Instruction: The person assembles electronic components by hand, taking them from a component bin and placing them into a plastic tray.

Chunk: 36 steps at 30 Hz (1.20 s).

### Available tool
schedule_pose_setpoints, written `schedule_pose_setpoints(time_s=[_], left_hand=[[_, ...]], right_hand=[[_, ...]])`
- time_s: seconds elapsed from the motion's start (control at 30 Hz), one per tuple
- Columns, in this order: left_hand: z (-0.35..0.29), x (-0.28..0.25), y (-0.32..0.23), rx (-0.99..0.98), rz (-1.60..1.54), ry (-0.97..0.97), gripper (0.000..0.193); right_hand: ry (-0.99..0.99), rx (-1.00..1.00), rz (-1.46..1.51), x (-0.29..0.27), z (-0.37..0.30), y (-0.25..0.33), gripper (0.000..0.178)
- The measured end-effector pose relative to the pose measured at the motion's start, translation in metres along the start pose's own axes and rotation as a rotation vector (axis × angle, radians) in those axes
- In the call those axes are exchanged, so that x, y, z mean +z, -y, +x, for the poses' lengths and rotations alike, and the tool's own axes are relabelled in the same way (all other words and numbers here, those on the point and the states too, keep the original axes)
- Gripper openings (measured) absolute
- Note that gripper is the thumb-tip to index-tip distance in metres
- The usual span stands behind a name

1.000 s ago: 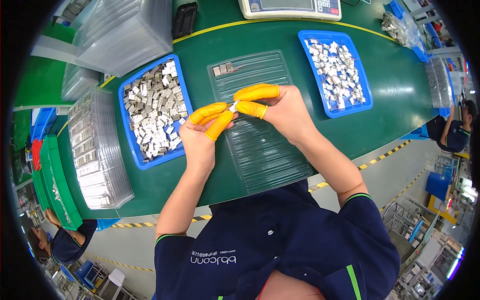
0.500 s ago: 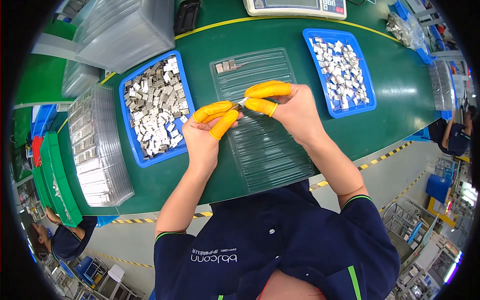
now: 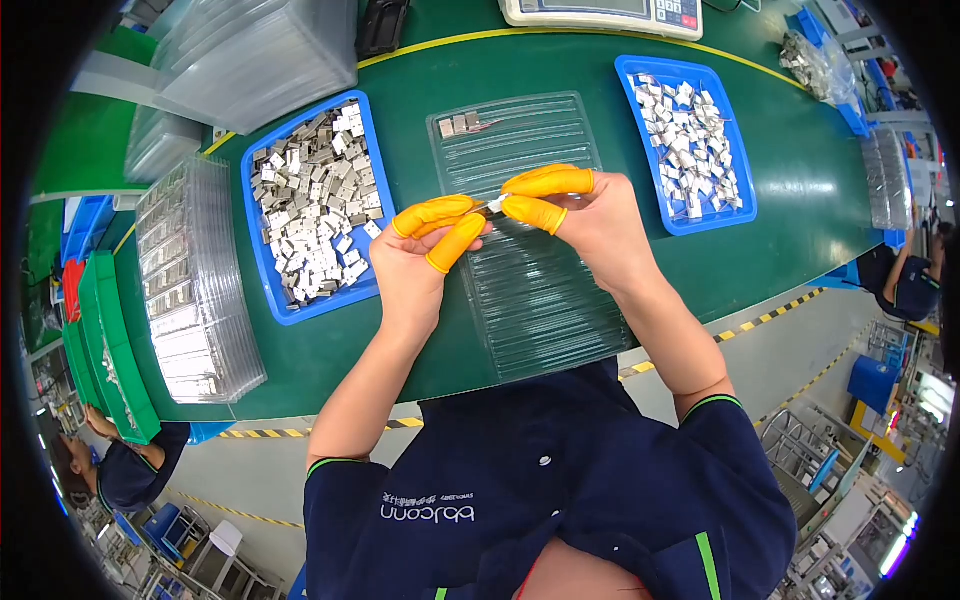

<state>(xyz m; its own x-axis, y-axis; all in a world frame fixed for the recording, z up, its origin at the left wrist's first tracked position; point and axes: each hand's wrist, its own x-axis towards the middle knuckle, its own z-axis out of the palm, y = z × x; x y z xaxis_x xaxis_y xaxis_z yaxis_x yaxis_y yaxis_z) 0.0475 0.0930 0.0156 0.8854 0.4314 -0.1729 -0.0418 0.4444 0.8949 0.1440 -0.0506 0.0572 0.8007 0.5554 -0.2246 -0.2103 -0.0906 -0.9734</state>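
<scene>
Yellow finger cots cover the thumb and fingertips on both hands. My left hand [image 3: 420,250] pinches a small metal part [image 3: 483,209], mostly hidden by the fingertips. My right hand [image 3: 590,215] grips a small white block [image 3: 496,203] between thumb and finger, and the two pieces meet or nearly meet. Beneath the hands lies a clear ribbed plastic tray [image 3: 545,310], with several small metal-and-white parts [image 3: 460,124] with thin wires in its far left corner. To the left, a blue tray [image 3: 374,165] holds loose metal housings; on the right, another blue tray [image 3: 748,190] holds small white wired pieces.
Stacked filled clear trays [image 3: 215,290] stand at the left, beside green bins [image 3: 125,350]. Behind them rise tall clear trays [image 3: 260,70]. A scale [image 3: 610,15] and a black holder [image 3: 382,28] sit at the back of the green table [image 3: 800,200]. Other people are at both sides.
Both hands keep their pinch and stay close together over the clear tray, with only slight finger movement. The whole view has shifted a little.
</scene>
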Motion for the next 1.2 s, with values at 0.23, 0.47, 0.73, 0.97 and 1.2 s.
schedule_pose_setpoints(time_s=[0.23, 0.47, 0.73, 0.97, 1.2], left_hand=[[-0.002, 0.002, 0.001, 0.017, 0.020, 0.029, 0.018], [-0.004, 0.004, 0.003, -0.018, 0.004, 0.024, 0.016], [-0.004, 0.001, 0.006, 0.003, -0.016, 0.057, 0.017], [-0.004, -0.005, -0.003, -0.075, -0.034, 0.286, 0.016], [-0.002, -0.010, -0.006, -0.219, -0.088, 0.347, 0.018]], right_hand=[[0.005, 0.018, 0.160, 0.000, -0.004, -0.011, 0.017], [-0.088, -0.106, 0.121, 0.011, -0.010, -0.021, 0.014], [0.070, 0.066, 0.078, -0.001, -0.010, -0.003, 0.015], [0.265, 0.022, -0.009, -0.019, -0.013, 0.002, 0.034], [0.357, 0.256, 0.189, -0.010, -0.011, -0.004, 0.036]])
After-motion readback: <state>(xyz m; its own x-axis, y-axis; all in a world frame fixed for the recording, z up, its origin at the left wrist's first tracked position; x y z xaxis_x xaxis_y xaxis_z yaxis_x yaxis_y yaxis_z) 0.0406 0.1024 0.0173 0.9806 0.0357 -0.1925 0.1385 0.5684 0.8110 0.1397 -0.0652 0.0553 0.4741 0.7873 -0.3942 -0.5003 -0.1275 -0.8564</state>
